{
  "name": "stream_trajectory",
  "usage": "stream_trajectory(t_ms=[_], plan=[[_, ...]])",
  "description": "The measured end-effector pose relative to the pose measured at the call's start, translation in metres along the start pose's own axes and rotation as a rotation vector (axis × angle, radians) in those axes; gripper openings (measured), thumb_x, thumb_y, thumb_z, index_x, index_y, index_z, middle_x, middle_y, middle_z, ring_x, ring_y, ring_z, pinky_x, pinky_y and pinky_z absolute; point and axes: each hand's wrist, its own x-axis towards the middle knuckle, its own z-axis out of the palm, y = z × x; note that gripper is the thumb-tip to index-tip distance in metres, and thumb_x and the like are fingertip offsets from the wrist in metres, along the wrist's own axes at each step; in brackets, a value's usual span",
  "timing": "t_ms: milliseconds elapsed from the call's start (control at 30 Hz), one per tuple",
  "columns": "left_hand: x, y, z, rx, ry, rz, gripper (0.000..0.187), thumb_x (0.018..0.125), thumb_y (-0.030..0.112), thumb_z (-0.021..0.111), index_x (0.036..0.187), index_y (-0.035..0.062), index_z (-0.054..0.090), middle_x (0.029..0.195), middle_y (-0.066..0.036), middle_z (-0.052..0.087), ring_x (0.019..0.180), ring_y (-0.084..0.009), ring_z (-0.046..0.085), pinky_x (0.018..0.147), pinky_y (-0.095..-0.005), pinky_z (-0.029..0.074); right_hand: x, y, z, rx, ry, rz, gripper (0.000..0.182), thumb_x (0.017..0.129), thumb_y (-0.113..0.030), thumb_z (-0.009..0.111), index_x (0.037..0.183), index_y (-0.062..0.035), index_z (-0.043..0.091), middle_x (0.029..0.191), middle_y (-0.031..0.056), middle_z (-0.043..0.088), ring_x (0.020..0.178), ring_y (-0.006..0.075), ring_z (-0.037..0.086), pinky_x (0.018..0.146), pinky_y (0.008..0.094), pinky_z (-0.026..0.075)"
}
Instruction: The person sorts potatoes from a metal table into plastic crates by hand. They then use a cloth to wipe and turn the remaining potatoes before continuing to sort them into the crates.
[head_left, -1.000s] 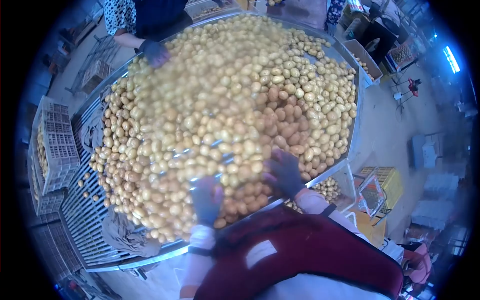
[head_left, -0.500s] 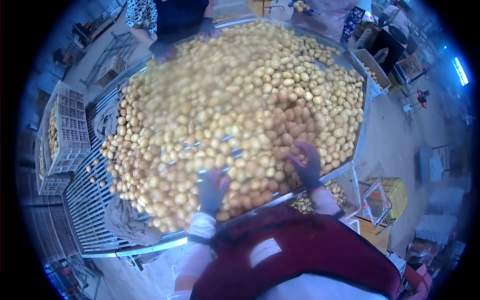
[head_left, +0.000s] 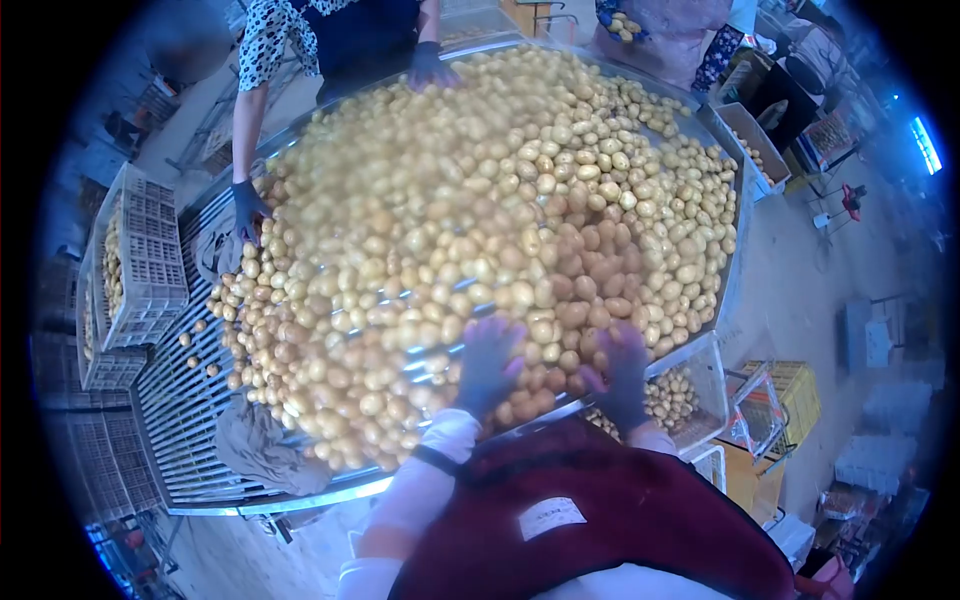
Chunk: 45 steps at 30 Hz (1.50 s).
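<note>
Small round potatoes cover most of a slatted metal table. Over the near part of the pile is my left hand, gloved in grey and purple, its fingers spread on the potatoes. To its right my right hand, gloved alike, has thumb and fingers apart at the table's near edge, touching the potatoes there. I see nothing held in either hand. Beneath my right forearm, a clear bin with more potatoes hangs by the edge.
Across the table a co-worker's gloved hands reach into the pile. Another person stands at the far right side, potatoes in one gloved hand. Stacked crates stand left, a yellow crate right. Grey cloth lies on the slats.
My left hand has moved right, toward my right hand, which has shifted slightly down. The co-worker's one hand has gone from the far edge to the pile's left end.
</note>
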Motion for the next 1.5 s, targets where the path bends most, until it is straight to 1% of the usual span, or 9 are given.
stream_trajectory(t_ms=[233, 333, 433, 567, 700, 833, 1200, 1300, 1500], plan=[[-0.006, 0.012, -0.044, -0.036, -0.023, -0.056, 0.047, 0.089, 0.04, 0.07, 0.122, 0.0065, 0.065, 0.127, -0.017, 0.063, 0.123, -0.0391, 0.054, 0.106, -0.0515, 0.04, 0.123, -0.006, 0.068, -0.309, -0.325, -0.243, 0.072, 0.084, -0.055, 0.067, 0.145, -0.0205, 0.049, 0.155, 0.0188, 0.034, 0.145, 0.0426, 0.026, 0.114, 0.0614, 0.023], [-0.008, -0.009, -0.047, -0.311, -0.173, -0.165, 0.041, 0.091, 0.035, 0.069, 0.12, 0.006, 0.066, 0.126, -0.017, 0.064, 0.121, -0.0362, 0.057, 0.104, -0.0483, 0.042, 0.181, 0.031, 0.106, -0.477, -0.249, -0.203, 0.069, 0.086, -0.053, 0.065, 0.145, -0.0231, 0.048, 0.155, 0.0166, 0.035, 0.144, 0.0417, 0.028, 0.115, 0.0612, 0.021], [0.002, -0.041, -0.063, -0.068, 0.129, -0.13, 0.033, 0.093, 0.026, 0.066, 0.119, 0.0045, 0.067, 0.126, -0.017, 0.064, 0.118, -0.0355, 0.058, 0.103, -0.0459, 0.043, 0.241, 0.057, 0.123, -0.508, -0.151, -0.175, 0.066, 0.089, -0.048, 0.062, 0.147, -0.0237, 0.046, 0.156, 0.0171, 0.032, 0.144, 0.0422, 0.028, 0.115, 0.0628, 0.02], [0.051, -0.071, -0.121, -0.312, 0.428, -0.473, 0.036, 0.094, 0.021, 0.064, 0.125, 0.0025, 0.063, 0.127, -0.017, 0.063, 0.12, -0.0372, 0.057, 0.105, -0.0466, 0.043, 0.298, 0.067, 0.116, -0.418, -0.011, -0.083, 0.056, 0.086, -0.034, 0.065, 0.14, -0.0216, 0.054, 0.15, 0.0176, 0.038, 0.142, 0.0403, 0.029, 0.111, 0.0678, 0.019], [0.079, -0.163, -0.098, 0.1, 0.293, -0.23, 0.055, 0.09, 0.021, 0.067, 0.139, 0.0036, 0.05, 0.136, -0.022, 0.054, 0.128, -0.0388, 0.05, 0.108, -0.0455, 0.041, 0.304, 0.021, 0.132, -0.143, 0.238, -0.245, 0.046, 0.086, -0.019, 0.061, 0.133, -0.0142, 0.059, 0.137, 0.0194, 0.051, 0.13, 0.0395, 0.044, 0.108, 0.0537, 0.034], [0.109, -0.179, -0.072, 0.262, 0.33, -0.3, 0.061, 0.083, 0.025, 0.076, 0.135, 0.0042, 0.053, 0.127, -0.02, 0.059, 0.118, -0.0371, 0.056, 0.1, -0.046, 0.047, 0.301, -0.018, 0.17, 0.086, -0.094, -0.465, 0.024, 0.084, -0.022, 0.066, 0.104, -0.01, 0.064, 0.101, 0.0092, 0.062, 0.095, 0.0305, 0.059, 0.085, 0.0454, 0.047], [0.15, -0.173, -0.095, 0.004, 0.064, -0.708, 0.061, 0.074, 0.04, 0.083, 0.119, 0.0043, 0.062, 0.114, -0.019, 0.065, 0.104, -0.0387, 0.065, 0.088, -0.048, 0.051, 0.273, -0.02, 0.141, -0.052, -0.272, -0.235, 0.032, 0.081, -0.037, 0.072, 0.097, -0.0104, 0.064, 0.088, 0.0119, 0.063, 0.08, 0.0336, 0.061, 0.069, 0.0484, 0.048], [0.159, -0.171, -0.092, 0.163, -0.123, -0.717, 0.061, 0.071, 0.04, 0.086, 0.117, 0.0061, 0.064, 0.104, -0.017, 0.071, 0.094, -0.0329, 0.07, 0.082, -0.0424, 0.055, 0.217, 0.007, 0.102, -0.008, -0.486, -0.125, 0.03, 0.085, -0.037, 0.067, 0.095, -0.0086, 0.065, 0.087, 0.0136, 0.065, 0.078, 0.0337, 0.063, 0.069, 0.0472, 0.049], [0.133, -0.158, -0.068, -0.015, 0.107, -0.502, 0.07, 0.072, 0.046, 0.083, 0.127, 0.0105, 0.059, 0.105, -0.017, 0.071, 0.097, -0.0349, 0.069, 0.084, -0.0444, 0.054, 0.187, -0.008, 0.043, 0.106, -0.824, 0.112, 0.03, 0.088, -0.033, 0.065, 0.101, -0.0069, 0.068, 0.097, 0.0164, 0.069, 0.086, 0.0342, 0.065, 0.073, 0.0453, 0.051]])
